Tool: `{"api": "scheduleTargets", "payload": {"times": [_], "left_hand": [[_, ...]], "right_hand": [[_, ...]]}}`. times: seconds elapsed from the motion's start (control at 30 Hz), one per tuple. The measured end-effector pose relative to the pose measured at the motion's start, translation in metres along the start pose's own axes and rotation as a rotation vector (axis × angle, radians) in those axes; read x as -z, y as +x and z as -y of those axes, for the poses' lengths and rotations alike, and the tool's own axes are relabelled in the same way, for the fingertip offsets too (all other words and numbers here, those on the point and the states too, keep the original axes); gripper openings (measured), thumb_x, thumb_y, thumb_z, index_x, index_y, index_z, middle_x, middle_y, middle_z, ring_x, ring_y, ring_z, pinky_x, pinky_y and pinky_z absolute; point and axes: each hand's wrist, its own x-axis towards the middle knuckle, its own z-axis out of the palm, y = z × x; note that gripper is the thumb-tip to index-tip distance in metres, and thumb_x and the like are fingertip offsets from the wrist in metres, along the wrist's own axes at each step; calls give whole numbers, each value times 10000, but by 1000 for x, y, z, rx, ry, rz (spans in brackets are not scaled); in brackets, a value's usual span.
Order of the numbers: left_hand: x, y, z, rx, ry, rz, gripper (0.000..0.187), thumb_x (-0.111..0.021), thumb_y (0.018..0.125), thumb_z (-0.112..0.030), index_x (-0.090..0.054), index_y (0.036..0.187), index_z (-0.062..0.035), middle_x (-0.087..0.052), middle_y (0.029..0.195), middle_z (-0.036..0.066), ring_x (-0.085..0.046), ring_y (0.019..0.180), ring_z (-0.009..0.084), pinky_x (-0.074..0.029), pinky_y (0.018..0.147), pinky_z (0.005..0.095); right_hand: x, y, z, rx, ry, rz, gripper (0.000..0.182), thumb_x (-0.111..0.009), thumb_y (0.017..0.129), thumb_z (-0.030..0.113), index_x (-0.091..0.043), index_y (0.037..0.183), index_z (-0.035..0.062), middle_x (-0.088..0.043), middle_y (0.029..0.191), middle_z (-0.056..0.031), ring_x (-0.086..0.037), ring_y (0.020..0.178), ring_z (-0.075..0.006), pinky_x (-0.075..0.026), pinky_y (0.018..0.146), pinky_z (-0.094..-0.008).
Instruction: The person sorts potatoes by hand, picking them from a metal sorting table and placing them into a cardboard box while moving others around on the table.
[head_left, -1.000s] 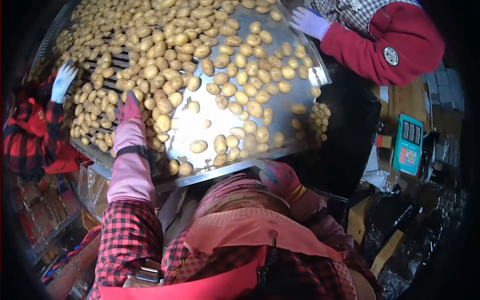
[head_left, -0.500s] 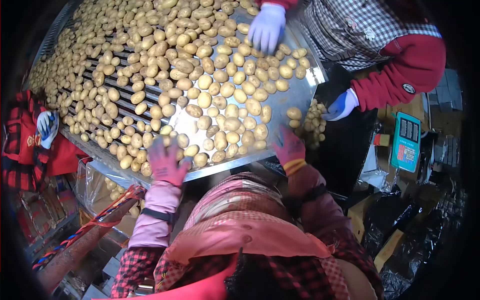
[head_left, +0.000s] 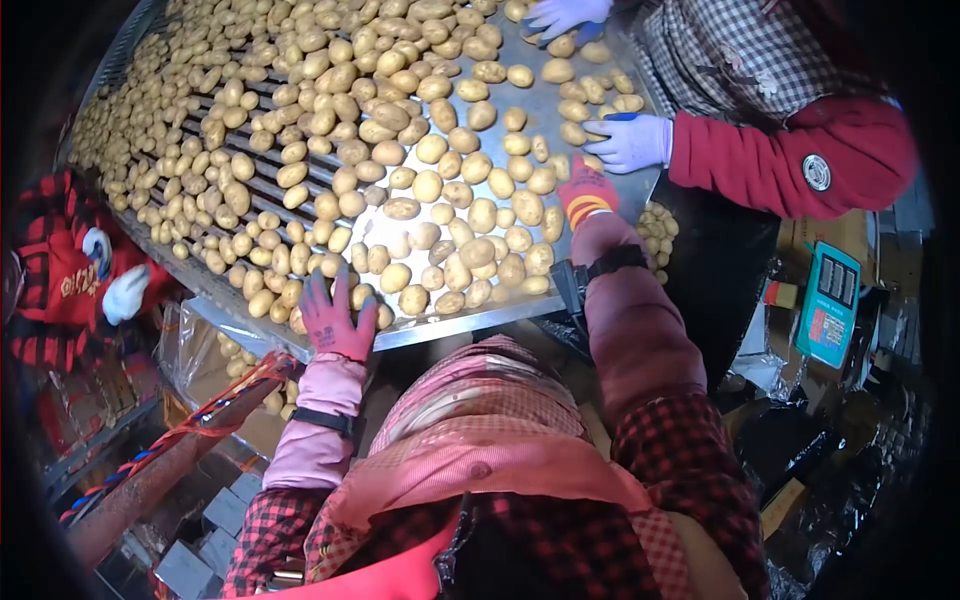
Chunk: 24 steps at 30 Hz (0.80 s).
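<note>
Many small yellow potatoes (head_left: 427, 185) lie over a metal sorting table (head_left: 450, 325), thickest toward the far left. My left hand (head_left: 338, 318), in a pink glove with grey fingertips, rests at the near edge with its fingers spread beside several potatoes. Farther out, at the table's right side, my right hand (head_left: 588, 190) wears a pink glove with a yellow-orange cuff. Its fingers reach forward next to potatoes, and it does not appear to hold one. A co-worker's gloved hand (head_left: 630, 142) lies just beyond it.
The co-worker's other hand (head_left: 565, 14) is at the far edge. Below the table's right side sits a heap of potatoes (head_left: 656, 235) by black plastic (head_left: 715, 270). A teal scale display (head_left: 828, 305) stands at right. Another gloved person (head_left: 75, 285) works at left, past a rope-wrapped pole (head_left: 170, 450).
My right hand has moved forward along the table's right side. My left hand stays near the edge. The co-worker's lower hand has come up from the heap onto the table; the other has moved away.
</note>
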Motion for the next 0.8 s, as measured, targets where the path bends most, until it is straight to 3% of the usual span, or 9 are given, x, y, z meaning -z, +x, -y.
{"api": "scheduleTargets", "payload": {"times": [0.17,0.23,0.27,0.33,0.4,0.5,0.67,0.73,0.8], "left_hand": [[27,7,-27,-71,-338,-129,566,-638,858,-166,-491,1387,-29,-415,1431,258,-446,1284,420,-347,1087,466],[25,13,-63,151,-1167,184,624,-583,921,-142,-340,1480,-10,-452,1419,207,-518,1245,287,-410,1038,409],[25,21,-81,235,-1613,376,688,-582,941,-179,-240,1515,-14,-446,1430,160,-498,1246,206,-431,1020,366],[27,31,-90,410,-1763,626,667,-595,951,-195,-261,1507,-42,-488,1377,136,-547,1170,176,-487,937,321],[14,27,-75,438,-1974,752,606,-605,953,-204,-337,1474,-47,-588,1255,112,-611,1097,198,-515,897,330],[22,9,-47,626,-1964,727,543,-621,946,-220,-421,1425,-63,-633,1143,102,-644,1007,216,-534,873,347],[33,-17,-21,655,-1915,660,572,-594,955,-331,-416,1417,-45,-637,1061,95,-666,960,225,-540,811,311],[34,-25,-19,729,-1937,616,577,-610,944,-318,-413,1424,-65,-635,1106,96,-659,1011,238,-543,831,318],[32,-32,-17,749,-2003,596,592,-628,931,-299,-405,1435,-84,-623,1160,94,-642,1071,250,-543,861,328]], "right_hand": [[0,-66,0,20,456,-335,714,-727,784,439,-459,1373,138,-656,1174,-173,-634,1071,-359,-509,898,-447],[-37,-95,8,423,815,-273,702,-738,769,439,-487,1352,140,-661,1145,-177,-638,1052,-359,-512,890,-446],[-48,-124,26,315,585,-122,711,-741,772,432,-482,1367,139,-657,1152,-174,-637,1058,-351,-510,894,-433],[-17,-184,65,682,634,-58,722,-747,779,422,-463,1394,173,-625,1222,-164,-622,1081,-361,-509,883,-444],[-7,-191,69,543,559,115,724,-742,781,436,-466,1396,173,-621,1235,-158,-629,1059,-368,-517,860,-448],[-6,-159,69,525,22,84,712,-726,797,455,-473,1394,163,-634,1216,-152,-644,1029,-358,-527,827,-452],[-7,-76,66,277,417,-409,628,-700,798,394,-533,1337,116,-665,1124,-134,-658,953,-342,-531,802,-429],[1,-66,72,437,436,-341,563,-721,815,333,-549,1316,143,-664,1125,-125,-654,985,-309,-515,840,-436],[11,-81,112,550,-81,-203,513,-681,840,305,-546,1324,195,-623,1215,-113,-626,1067,-292,-490,895,-444]]}}
